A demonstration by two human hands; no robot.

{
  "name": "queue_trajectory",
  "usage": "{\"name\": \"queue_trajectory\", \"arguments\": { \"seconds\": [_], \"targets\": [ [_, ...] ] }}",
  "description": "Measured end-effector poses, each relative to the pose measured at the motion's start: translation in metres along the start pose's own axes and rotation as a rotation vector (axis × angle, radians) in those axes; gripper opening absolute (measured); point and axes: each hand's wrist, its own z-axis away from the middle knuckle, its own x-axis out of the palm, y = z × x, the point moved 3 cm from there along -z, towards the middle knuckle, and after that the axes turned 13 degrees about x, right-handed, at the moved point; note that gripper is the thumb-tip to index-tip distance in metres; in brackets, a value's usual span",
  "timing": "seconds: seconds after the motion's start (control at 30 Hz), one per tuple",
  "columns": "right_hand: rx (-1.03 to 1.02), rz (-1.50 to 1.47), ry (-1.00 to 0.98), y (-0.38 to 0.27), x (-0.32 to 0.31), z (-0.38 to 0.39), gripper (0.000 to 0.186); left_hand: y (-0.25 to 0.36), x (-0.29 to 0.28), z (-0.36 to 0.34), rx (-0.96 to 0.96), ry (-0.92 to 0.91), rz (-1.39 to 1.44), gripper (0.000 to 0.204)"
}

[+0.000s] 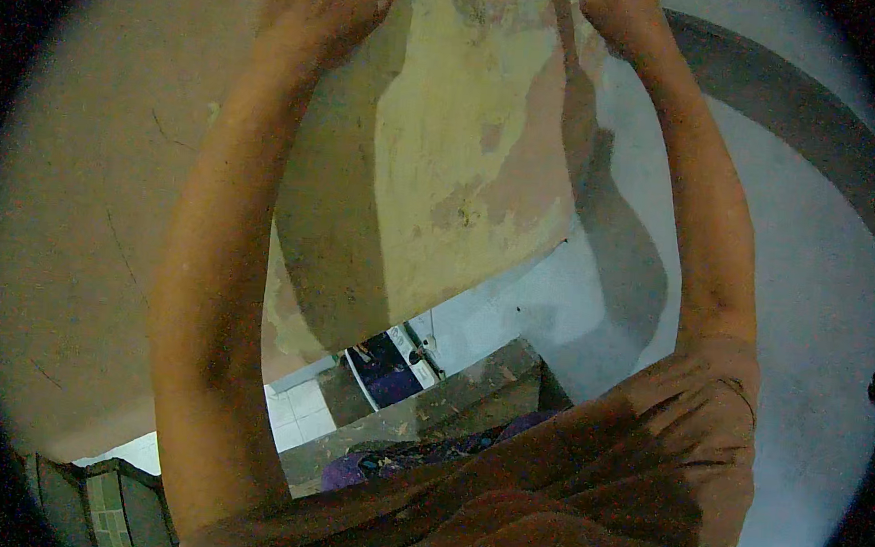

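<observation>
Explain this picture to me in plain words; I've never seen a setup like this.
There is no machine doing the work here, just a person's two bare hands. The one picture comes from a wide fisheye camera on the person's head, looking down, so its edges curve and go black. The brown shirt at the bottom is the wearer's own.

The left hand and right hand reach the top edge, where the picture cuts them off, so I can't tell whether either holds anything. Between them is what looks like a wall with patchy yellow paint, crossed by dark shadows. Lower down, some white tiles show.
</observation>
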Motion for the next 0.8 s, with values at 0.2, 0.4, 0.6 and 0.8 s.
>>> {"name": "queue_trajectory", "arguments": {
  "seconds": [0.2,0.4,0.6,0.8],
  "targets": [
    [-0.008,0.044,0.063,-0.006,0.004,-0.035,0.034,0.002,-0.003,-0.002,-0.019,-0.05,0.001,0.056],
    [-0.009,0.032,0.11,-0.024,-0.005,-0.068,0.032,-0.001,-0.008,-0.003,-0.026,-0.053,0.017,0.055],
    [0.062,0.077,0.032,-0.014,-0.004,-0.044,0.036,-0.005,-0.005,-0.002,0.006,-0.015,0.028,0.056],
    [-0.111,-0.022,0.112,0.006,0.011,-0.001,0.036,0.001,0.009,-0.001,0.007,-0.02,0.064,0.056]
  ]
}}
